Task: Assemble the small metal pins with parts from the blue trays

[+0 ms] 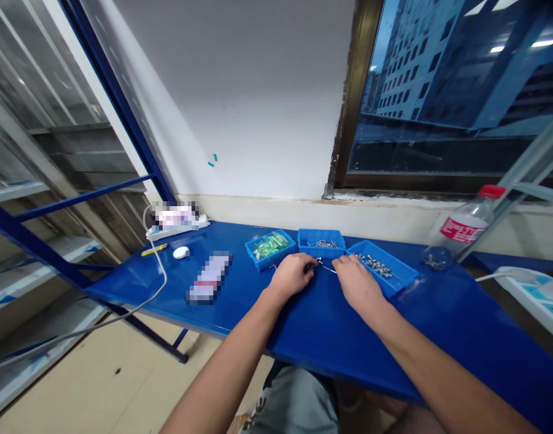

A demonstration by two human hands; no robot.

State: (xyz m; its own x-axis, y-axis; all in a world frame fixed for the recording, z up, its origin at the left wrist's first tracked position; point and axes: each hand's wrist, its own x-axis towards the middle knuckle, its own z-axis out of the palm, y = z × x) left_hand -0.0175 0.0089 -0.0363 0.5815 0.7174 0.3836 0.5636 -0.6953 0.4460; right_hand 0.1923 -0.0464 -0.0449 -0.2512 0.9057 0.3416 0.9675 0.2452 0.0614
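Observation:
My left hand (293, 274) is closed around a small dark part (309, 266) with a shiny metal end, just above the blue table. A thin metal rod (329, 269) runs from that part toward the fingertips of my right hand (355, 278), whose fingers are bent and pinched at its end. Behind the hands stand three blue bins. The left bin (258, 264) holds green pieces in clear wrapping, and the middle bin (320, 236) holds thin metal pieces. Close behind my right hand, the right bin (405, 278) contains many small metal parts, too small to name.
On the table's left lie a blurred phone-like object (208, 278), a white oval object (181, 252), a yellow-handled tool (154, 249) and a white cable (161, 271). A red-capped plastic bottle (461, 232) stands at the right near the window. A white power strip (179, 228) lies by the wall.

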